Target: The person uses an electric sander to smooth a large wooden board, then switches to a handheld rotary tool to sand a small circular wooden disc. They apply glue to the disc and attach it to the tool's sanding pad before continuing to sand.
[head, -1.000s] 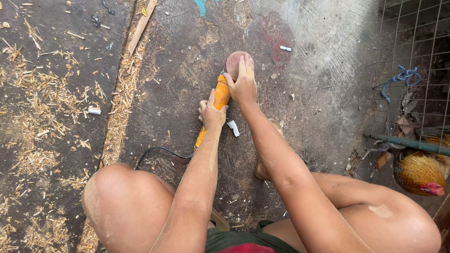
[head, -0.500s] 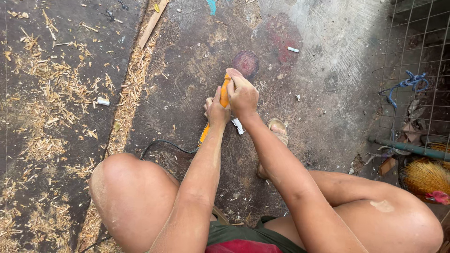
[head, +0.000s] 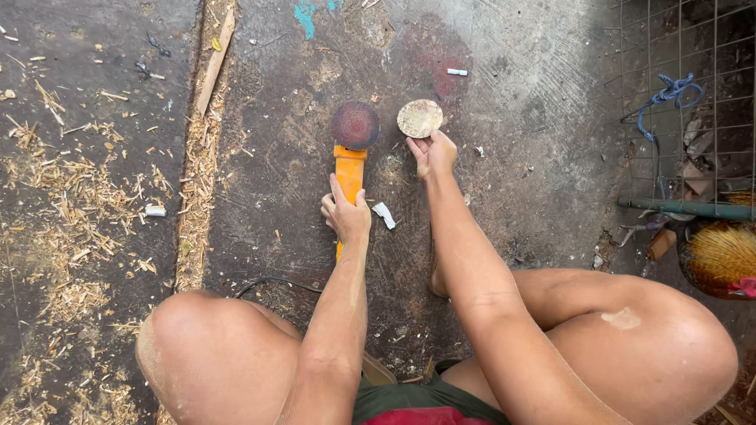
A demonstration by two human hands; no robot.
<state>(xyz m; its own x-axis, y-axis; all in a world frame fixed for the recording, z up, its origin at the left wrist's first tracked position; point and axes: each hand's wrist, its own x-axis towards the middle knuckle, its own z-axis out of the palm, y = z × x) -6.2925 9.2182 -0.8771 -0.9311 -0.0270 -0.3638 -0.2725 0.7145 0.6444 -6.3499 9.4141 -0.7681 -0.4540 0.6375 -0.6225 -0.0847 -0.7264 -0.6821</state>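
**Bare hands, bare legs, a grinder on the ground**

The left hand [head: 345, 214] is wrapped tight round the orange body of an angle grinder [head: 350, 169], whose dark reddish sanding disc [head: 355, 124] faces up at about 12 o'clock from that hand. The right hand [head: 431, 152] pinches a loose, pale worn disc [head: 420, 118] between fingertips and thumb, just beside the mounted disc, at roughly 3 o'clock from it but not touching.

What could go wrong, as a judgement: the black power cable [head: 272, 283] runs back under the left knee [head: 206, 346], so if the tool is live (whether it is plugged in cannot be seen) a squeeze on the switch could spin the disc right next to the right fingers. No guard shows around the disc, and both legs are bare and close. The cable could also snag under the knee and jerk the tool. The dry wood shavings [head: 71, 197] at 9 o'clock would take sparks badly. A hen [head: 720, 258] at 4 o'clock by the wire mesh [head: 685, 47] might wander in.

Counted: one grinder, two discs (one mounted, one held), two hands, one cable, one thin wooden strip [head: 216, 59] at 11 o'clock, one blue cord [head: 665, 94] on the mesh, one hen, and three small white scraps on the concrete floor [head: 535, 142].
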